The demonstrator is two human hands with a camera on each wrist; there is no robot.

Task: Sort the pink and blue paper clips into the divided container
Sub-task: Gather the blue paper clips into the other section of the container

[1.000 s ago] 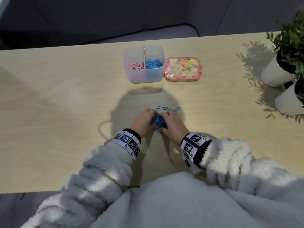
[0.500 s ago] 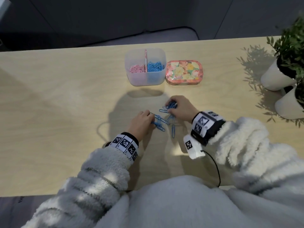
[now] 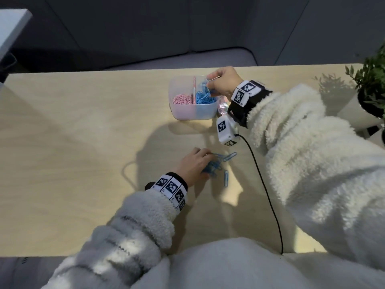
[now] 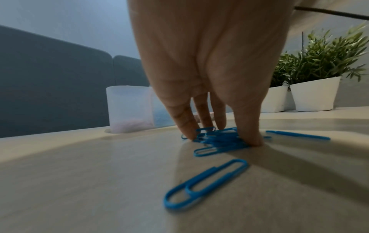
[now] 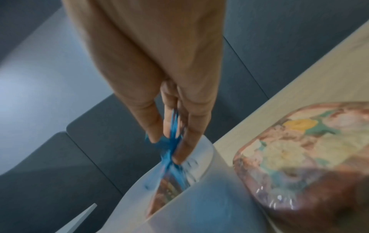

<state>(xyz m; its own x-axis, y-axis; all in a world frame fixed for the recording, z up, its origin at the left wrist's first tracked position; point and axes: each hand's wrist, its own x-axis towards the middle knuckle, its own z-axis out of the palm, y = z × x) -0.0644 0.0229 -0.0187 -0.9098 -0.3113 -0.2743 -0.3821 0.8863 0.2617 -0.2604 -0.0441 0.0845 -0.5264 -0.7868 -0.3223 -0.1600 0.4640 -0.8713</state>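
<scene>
1. Your right hand is over the right-hand compartment of the clear divided box, at the far side of the surface.
2. Its fingers are pressed together around a small bunch of blue clips; the bunch hangs from the fingertips into the mouth of the box. The wrist view is blurred here, so you cannot count the clips.
3. Inside the box, pink clips fill the left compartment and blue clips the right, with an upright divider between them.
4. Your left hand is nearer to you, well apart from the box. Its fingers point down, nearly straight, and their tips press on a loose heap of blue clips on the surface, thumb on one side and the other fingers on the other. It rests on the heap without lifting any of it.
5. Two single blue clips lie flat just beside the heap: one on the far right side, one on the near side.
6. A tin with a flowered lid sits touching or just beside the box on its right; your right wrist hides most of it from the head camera.
7. Potted plants in white pots stand at the far right of the surface.
</scene>
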